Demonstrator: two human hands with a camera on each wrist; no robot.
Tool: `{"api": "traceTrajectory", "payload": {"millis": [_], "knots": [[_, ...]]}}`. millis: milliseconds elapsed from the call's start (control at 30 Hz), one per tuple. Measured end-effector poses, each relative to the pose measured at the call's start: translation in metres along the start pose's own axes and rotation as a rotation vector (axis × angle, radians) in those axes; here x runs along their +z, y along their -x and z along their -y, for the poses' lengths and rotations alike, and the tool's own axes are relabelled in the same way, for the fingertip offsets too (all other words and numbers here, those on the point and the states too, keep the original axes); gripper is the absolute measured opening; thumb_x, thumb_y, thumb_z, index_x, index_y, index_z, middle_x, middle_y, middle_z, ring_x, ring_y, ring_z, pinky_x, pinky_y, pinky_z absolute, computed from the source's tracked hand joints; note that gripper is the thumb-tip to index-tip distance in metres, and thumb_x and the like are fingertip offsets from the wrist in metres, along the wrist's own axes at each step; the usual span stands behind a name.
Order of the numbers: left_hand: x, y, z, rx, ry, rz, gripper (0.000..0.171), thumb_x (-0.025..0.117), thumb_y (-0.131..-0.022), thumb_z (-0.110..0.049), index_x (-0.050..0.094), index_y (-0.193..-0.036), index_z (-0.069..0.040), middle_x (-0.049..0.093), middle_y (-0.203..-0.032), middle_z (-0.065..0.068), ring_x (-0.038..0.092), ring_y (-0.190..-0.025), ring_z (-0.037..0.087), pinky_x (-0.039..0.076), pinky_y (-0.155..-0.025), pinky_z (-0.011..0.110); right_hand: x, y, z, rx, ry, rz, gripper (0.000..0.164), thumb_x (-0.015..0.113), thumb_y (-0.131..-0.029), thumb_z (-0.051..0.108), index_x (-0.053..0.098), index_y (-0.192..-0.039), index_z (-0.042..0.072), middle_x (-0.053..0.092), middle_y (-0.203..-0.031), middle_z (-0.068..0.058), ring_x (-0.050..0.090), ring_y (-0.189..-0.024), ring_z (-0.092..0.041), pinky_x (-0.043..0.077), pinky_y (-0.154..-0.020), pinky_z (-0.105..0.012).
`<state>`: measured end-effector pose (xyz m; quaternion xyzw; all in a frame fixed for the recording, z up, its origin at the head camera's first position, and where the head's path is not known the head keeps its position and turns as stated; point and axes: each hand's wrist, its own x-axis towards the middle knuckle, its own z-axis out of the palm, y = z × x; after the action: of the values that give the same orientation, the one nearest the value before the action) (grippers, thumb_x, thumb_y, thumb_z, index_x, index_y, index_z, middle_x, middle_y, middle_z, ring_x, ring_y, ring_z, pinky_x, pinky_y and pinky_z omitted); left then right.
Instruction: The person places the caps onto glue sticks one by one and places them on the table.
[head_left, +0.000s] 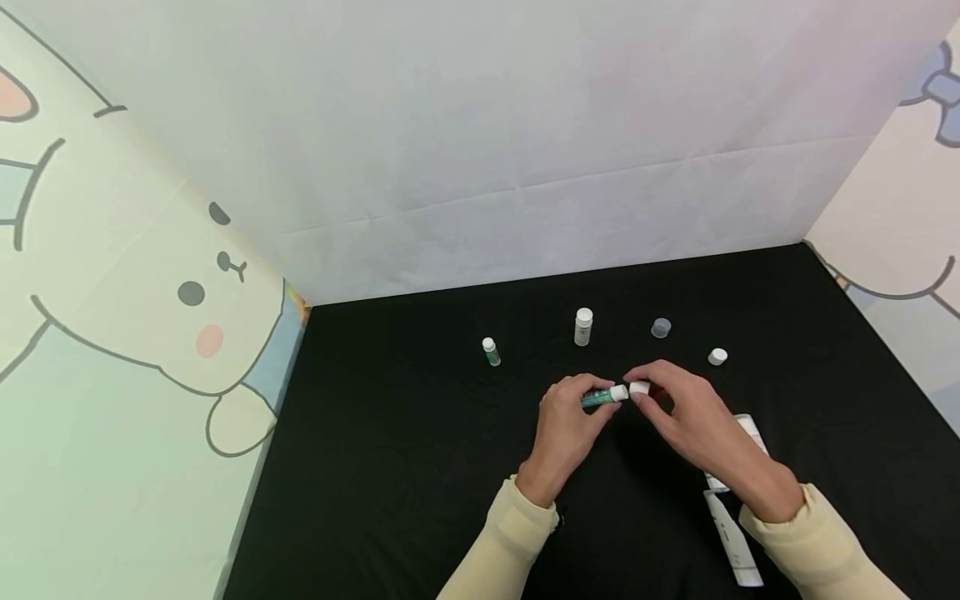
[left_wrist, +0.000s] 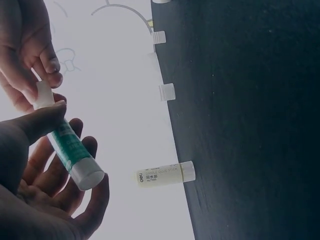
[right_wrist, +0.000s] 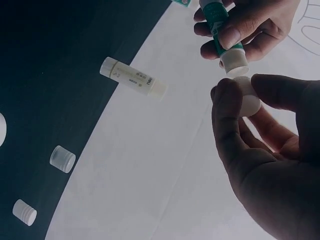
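Observation:
My left hand (head_left: 558,429) holds a green glue stick (head_left: 598,397) between thumb and fingers, its white end turned toward the other hand. A white cap (head_left: 639,388) is pinched by the thumb and fingertips of my right hand (head_left: 693,421). In the head view a thin gap separates the cap from the stick's end; the right wrist view shows the two almost touching. Behind the hands stand a white glue stick (head_left: 582,327), with "deli" legible on its label in the left wrist view, and a smaller-looking green glue stick (head_left: 491,352) with a white top.
A translucent cap (head_left: 661,327) and a white cap (head_left: 717,357) sit on the black tabletop (head_left: 390,467) beyond my right hand. White printed tubes or packets (head_left: 733,537) lie near and partly under my right forearm. A pale wall (head_left: 525,150) rises behind the table.

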<state>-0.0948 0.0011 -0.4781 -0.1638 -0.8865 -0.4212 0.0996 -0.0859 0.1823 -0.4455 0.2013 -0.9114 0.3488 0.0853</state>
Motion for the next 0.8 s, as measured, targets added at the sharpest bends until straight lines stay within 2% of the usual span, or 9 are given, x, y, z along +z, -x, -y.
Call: {"api": "traceTrajectory", "payload": {"millis": [200, 500, 800], "knots": [[0.0002, 0.0004, 0.0001, -0.007, 0.012, 0.008, 0.023, 0.076, -0.078, -0.023, 0.068, -0.099, -0.022, 0.064, -0.094, -0.015, 0.052, -0.079, -0.003, 0.040, -0.071, 0.018, 0.0002, -0.0001, 0.0002, -0.001, 0.022, 0.013, 0.024, 0.067, -0.086, 0.009, 0.061, -0.109, 0.015, 0.056, -0.087, 0.011, 0.050, -0.071, -0.005, 0.044, -0.060, -0.028], [-0.0003, 0.0005, -0.0013, 0.006, 0.026, 0.008, 0.023, 0.076, -0.078, -0.023, 0.068, -0.099, -0.022, 0.064, -0.094, -0.016, 0.052, -0.080, -0.003, 0.041, -0.071, 0.018, -0.0001, 0.0000, -0.0011, -0.057, 0.013, 0.006, 0.026, 0.068, -0.083, 0.003, 0.064, -0.106, 0.014, 0.059, -0.099, 0.008, 0.052, -0.076, -0.004, 0.047, -0.064, -0.026], [-0.0011, -0.0008, -0.0018, 0.069, 0.014, -0.005, 0.021, 0.075, -0.078, -0.022, 0.069, -0.099, -0.021, 0.064, -0.095, -0.015, 0.053, -0.082, -0.003, 0.040, -0.073, 0.017, -0.0009, -0.0009, -0.0016, -0.052, -0.005, 0.006, 0.025, 0.066, -0.085, 0.006, 0.065, -0.110, 0.012, 0.061, -0.102, 0.007, 0.054, -0.077, -0.004, 0.047, -0.063, -0.026]]}}
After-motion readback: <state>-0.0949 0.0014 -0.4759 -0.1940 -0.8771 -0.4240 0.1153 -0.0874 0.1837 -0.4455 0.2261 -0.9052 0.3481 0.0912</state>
